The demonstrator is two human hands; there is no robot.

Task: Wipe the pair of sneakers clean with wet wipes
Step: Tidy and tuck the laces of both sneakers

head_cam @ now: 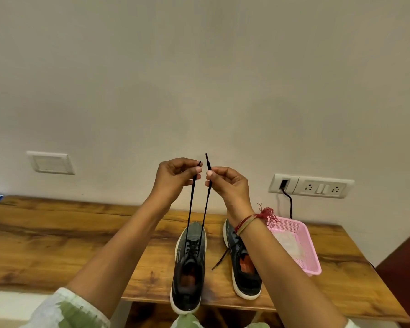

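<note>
The lace (191, 204) pinched by the left hand (175, 176) and right hand (227, 183) is thin black woven cord, matt. Below the grip, the left sneaker (187, 280) and right sneaker (246, 278) have dark matt knit cloth uppers and smooth off-white soles. Under them, the table (69, 237) is strongly grained wood with a low sheen. Down to the right of the grip, the basket (310, 247) is pink perforated plastic.

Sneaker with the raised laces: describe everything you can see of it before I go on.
The sneaker has a dark grey upper that looks knit, a white sole and a reddish insole inside. It stands upright on the wooden table, toe toward the wall, heel just over the front edge. Its black lace is threaded, both ends pulled up taut: the left hand pinches one, the right hand the other.
</note>
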